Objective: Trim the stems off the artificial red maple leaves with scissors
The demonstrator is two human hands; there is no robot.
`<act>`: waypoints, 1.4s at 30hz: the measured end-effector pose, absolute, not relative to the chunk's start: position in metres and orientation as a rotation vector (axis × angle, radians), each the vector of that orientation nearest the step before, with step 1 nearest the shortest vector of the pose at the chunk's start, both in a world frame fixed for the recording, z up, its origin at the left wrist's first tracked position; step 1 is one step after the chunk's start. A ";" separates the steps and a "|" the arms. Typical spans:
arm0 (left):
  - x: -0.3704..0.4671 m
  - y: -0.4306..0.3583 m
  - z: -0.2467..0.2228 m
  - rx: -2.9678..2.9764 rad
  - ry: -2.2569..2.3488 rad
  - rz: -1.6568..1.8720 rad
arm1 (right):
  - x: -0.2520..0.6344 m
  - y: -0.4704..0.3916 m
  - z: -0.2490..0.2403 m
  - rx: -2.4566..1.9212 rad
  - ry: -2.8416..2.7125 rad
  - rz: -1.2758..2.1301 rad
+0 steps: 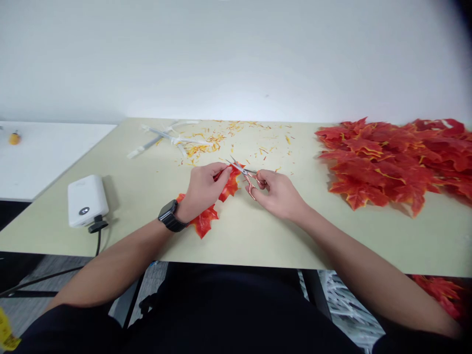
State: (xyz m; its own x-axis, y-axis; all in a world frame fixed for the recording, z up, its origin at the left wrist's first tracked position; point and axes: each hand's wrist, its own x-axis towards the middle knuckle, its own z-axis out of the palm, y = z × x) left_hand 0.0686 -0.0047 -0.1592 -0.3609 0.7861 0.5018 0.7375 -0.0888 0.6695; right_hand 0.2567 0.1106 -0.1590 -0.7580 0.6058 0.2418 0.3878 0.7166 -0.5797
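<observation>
My left hand [207,189], with a black watch on its wrist, is closed in a pinch on a red artificial maple leaf [230,187]. Scissors [245,173] with copper-coloured handles sit in my right hand [278,194], its fingers in the loops. Their blades are parted and point up and left, right by the leaf's upper edge and my left fingertips. Another red maple leaf [205,222] lies on the table under my left wrist, partly covered by it.
Red maple leaves [376,162] are heaped at the right. Yellow and orange clippings [206,146] are scattered at the back, beside clear plastic strips [158,135]. A white power bank [87,200] with a black cable stands at the left. More leaves [440,292] show below the front edge.
</observation>
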 end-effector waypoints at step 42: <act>0.063 -0.008 -0.165 2.356 2.340 1.003 | 0.257 0.111 -0.158 -0.724 -2.568 0.794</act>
